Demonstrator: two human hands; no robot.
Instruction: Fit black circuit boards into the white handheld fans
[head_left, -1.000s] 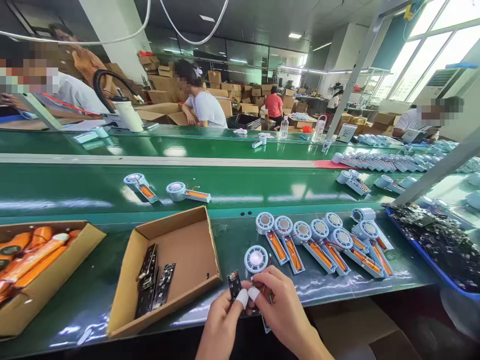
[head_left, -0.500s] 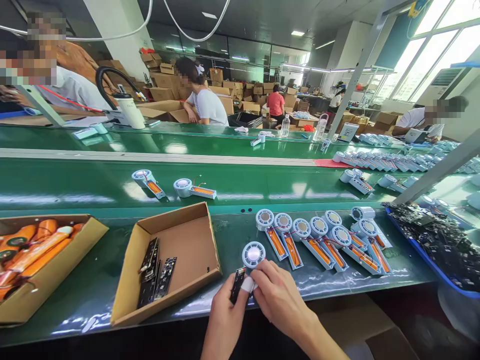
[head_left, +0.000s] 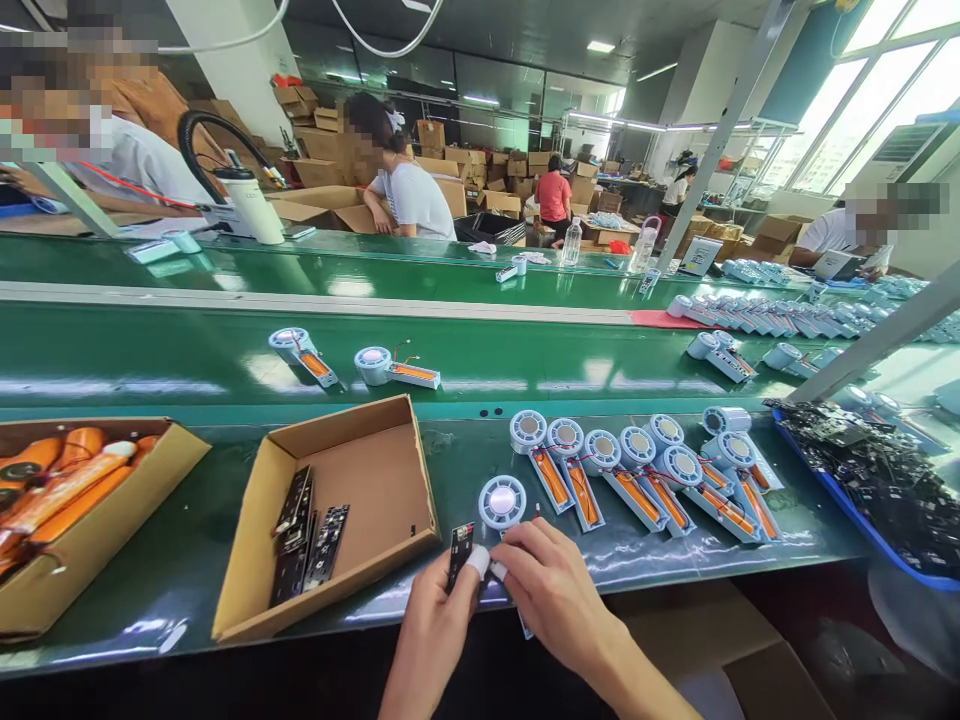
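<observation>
My left hand [head_left: 433,625] pinches a small black circuit board [head_left: 459,548] upright near the bench's front edge. My right hand [head_left: 551,592] lies over the handle of a white fan half-shell, whose round head [head_left: 502,502] shows just beyond my fingers. The fingertips of both hands meet beside the board, and white finger cots cover my left thumb and a right fingertip. A thin red wire end shows near the fan head.
A cardboard box [head_left: 375,480] with black circuit boards [head_left: 311,540] sits to the left. Another box [head_left: 112,500] holds orange batteries. A row of several fan shells [head_left: 637,480] lies to the right, a blue tray [head_left: 862,500] of boards beyond. Two shells [head_left: 390,368] ride the green conveyor. Other people work opposite.
The board in my left hand has tilted and shifted slightly left. Both hands stay together over the fan shell. The two shells on the conveyor have drifted right.
</observation>
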